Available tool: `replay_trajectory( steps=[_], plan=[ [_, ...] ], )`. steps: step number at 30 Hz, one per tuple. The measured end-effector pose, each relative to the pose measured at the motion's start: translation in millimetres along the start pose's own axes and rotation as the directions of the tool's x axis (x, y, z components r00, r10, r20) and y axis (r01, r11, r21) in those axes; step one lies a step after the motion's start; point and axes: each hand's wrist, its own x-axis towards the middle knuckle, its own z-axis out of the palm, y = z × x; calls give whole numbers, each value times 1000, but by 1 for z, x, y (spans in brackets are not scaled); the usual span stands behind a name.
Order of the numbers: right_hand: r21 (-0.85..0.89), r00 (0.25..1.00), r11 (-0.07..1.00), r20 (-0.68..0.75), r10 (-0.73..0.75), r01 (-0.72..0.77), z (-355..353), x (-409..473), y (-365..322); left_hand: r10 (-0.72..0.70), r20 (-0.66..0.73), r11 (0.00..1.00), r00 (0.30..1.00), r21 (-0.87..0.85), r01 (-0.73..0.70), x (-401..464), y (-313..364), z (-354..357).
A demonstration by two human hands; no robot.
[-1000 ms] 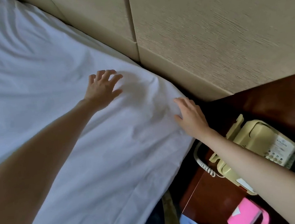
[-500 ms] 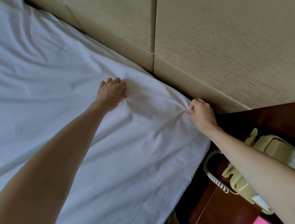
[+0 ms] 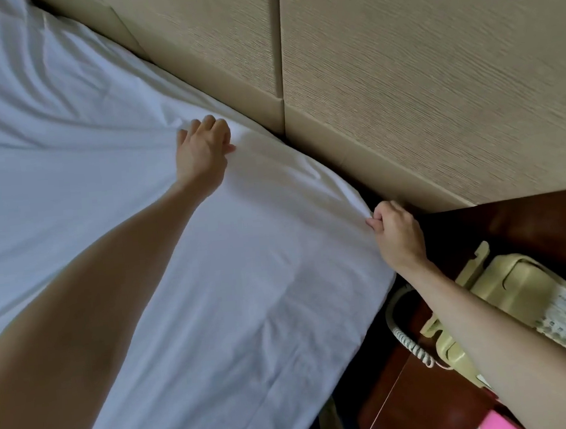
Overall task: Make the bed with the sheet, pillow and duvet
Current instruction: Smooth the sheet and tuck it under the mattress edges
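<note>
Two hands of mine are on the white sheet [image 3: 213, 289], which is spread over the bed and fills the left and middle of my view, up to the beige headboard panels [image 3: 417, 82]. My left hand [image 3: 202, 149] lies near the top edge of the sheet, close to the headboard, with its fingers curled down into the cloth and the thumb out to the right; folds fan away from it to the left, so it looks to be gripping a bunch of fabric. My right hand [image 3: 396, 231] is at the sheet's corner, just below the headboard's lower edge, fingers curled tight and pinching the cloth's edge between thumb and forefinger. Small creases run from that pinch back across the corner. Both my forearms are bare and reach out from the bottom of the view.

Beside the bed on the right stands a dark reddish-brown desk [image 3: 427, 396]. On it sits a cream telephone [image 3: 521, 296], partly hidden by my right forearm, with its coiled cord [image 3: 411, 345] hanging by the desk's near edge. Something pink [image 3: 498, 426] shows at the bottom edge; I cannot tell what it is.
</note>
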Motion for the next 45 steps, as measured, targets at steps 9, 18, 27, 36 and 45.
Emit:
replay_trajectory(
  steps=[9, 18, 27, 36, 45],
  plan=[
    [-280, 997, 958, -20, -73, 64, -7, -2, 11, 31, 50, 997, 998, 67, -35, -4, 3, 0],
    [-41, 992, 992, -43, -118, 116, -11, -12, 17, 135, 150, 981, 979, 119, -154, -4, 13, 2],
    [45, 992, 992, 55, -117, 115, -7, -17, 17, 179, 321, 975, 930, 70, -212, 4, 62, 32],
    [33, 998, 999, -57, 11, -9, -8, -19, 18, -17, 52, 998, 999, -55, 19, 1, 88, 19],
    [351, 982, 923, -41, 182, -156, 1, -33, 21, 80, 329, 983, 941, 128, -129, -1, 61, 24]
  ],
)
